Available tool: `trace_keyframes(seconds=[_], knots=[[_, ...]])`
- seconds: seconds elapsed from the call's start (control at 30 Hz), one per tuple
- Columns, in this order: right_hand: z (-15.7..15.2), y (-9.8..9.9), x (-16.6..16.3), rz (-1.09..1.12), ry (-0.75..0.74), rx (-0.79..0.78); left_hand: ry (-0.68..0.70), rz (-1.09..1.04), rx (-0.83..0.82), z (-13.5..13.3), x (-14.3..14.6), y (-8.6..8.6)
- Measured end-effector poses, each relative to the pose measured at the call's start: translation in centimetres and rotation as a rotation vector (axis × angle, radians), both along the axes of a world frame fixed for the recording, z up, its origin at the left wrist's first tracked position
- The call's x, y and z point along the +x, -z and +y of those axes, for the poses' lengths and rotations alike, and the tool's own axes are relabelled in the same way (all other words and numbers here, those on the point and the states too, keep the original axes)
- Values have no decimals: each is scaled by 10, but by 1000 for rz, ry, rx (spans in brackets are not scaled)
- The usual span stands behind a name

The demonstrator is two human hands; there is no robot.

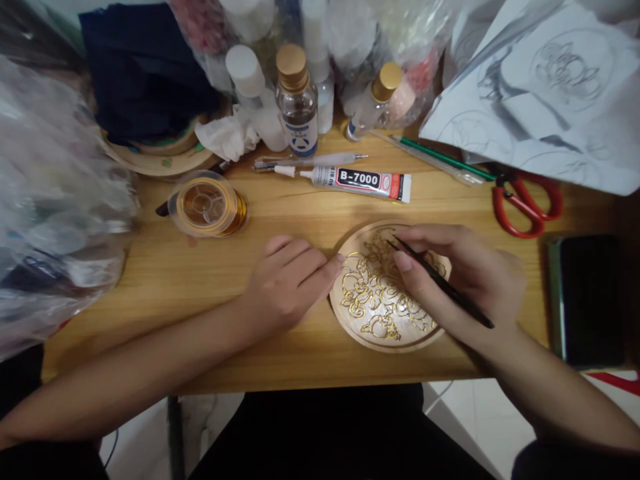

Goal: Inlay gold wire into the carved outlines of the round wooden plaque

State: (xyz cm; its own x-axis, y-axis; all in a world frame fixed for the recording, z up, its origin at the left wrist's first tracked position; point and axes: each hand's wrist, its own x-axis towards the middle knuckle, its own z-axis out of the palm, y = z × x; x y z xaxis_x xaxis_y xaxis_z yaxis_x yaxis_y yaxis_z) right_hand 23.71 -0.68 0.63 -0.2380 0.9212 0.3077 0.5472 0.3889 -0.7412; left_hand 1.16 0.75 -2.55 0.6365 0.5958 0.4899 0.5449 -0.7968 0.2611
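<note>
A round wooden plate (367,341) lies on the table, its face covered with curling outlines in gold wire. At its left rim is my left hand (295,277), fingers curled and pressed together, the index fingertip on the edge; the thumb is hidden. Over the plate's upper right, my right hand (465,280) pinches slim black tweezers (445,287). Their fine points reach down to the wire pattern near the top of the plate. Whether a bit of wire sits between the points is too small to tell. My right hand covers part of the pattern.
Behind the plate lie a B-7000 glue tube (357,181) and a clear pen-like tool (325,160). A spool of gold wire (207,203) stands left. Bottles (297,100) line the back. Red-handled scissors (525,203), paper drawings (550,93) and a phone (587,300) are at right.
</note>
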Motion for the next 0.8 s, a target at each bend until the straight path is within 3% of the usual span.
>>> trace_keyframes(seconds=[0.23,0.8], knots=[[-3,2,0,196,23,-190,-15,40,-23,0,-2,2],[-3,0,1,156,62,-140,-8,107,-29,-2,0,-1]])
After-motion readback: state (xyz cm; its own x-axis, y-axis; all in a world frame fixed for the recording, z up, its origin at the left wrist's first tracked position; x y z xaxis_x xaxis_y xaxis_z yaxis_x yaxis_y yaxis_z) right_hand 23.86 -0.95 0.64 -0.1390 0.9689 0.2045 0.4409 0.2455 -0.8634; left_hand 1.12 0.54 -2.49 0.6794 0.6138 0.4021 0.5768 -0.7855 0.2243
